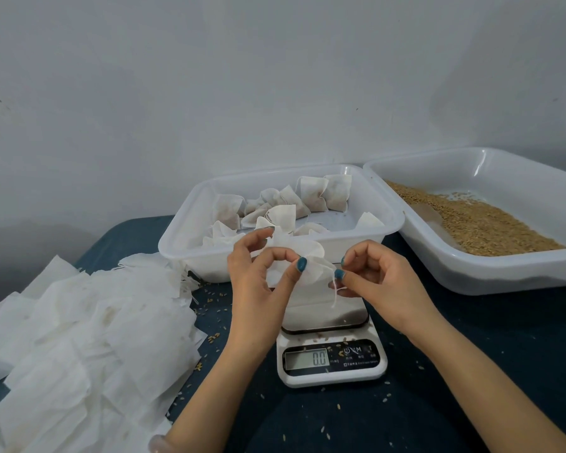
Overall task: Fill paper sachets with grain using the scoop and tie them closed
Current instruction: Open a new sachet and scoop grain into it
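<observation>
The thumb and forefinger of your left hand (262,273) are curled together and pinch the crumpled neck of a sachet (304,256). The other fingers arch loosely above it. Your right hand (383,282) pinches the sachet's string (335,292) between thumb and forefinger, with the rest of its fingers curled in. The string's loose end hangs down below your fingertips.

You hold the sachet in the air between both hands, above the plate of the scale (330,354) and just in front of the near rim of the tray (177,243). The scale's display reads 0.0, and a few grains lie on its front panel.

Filled sachets (311,194) lie in a heap in the tray behind your hands. To the right, touching it, a grain tray (471,276) holds the grain (477,223), banked toward its near side. On your left, empty sachets (79,322) lie in a wide, loose pile on the dark blue cloth (471,387), where stray grains are scattered.
</observation>
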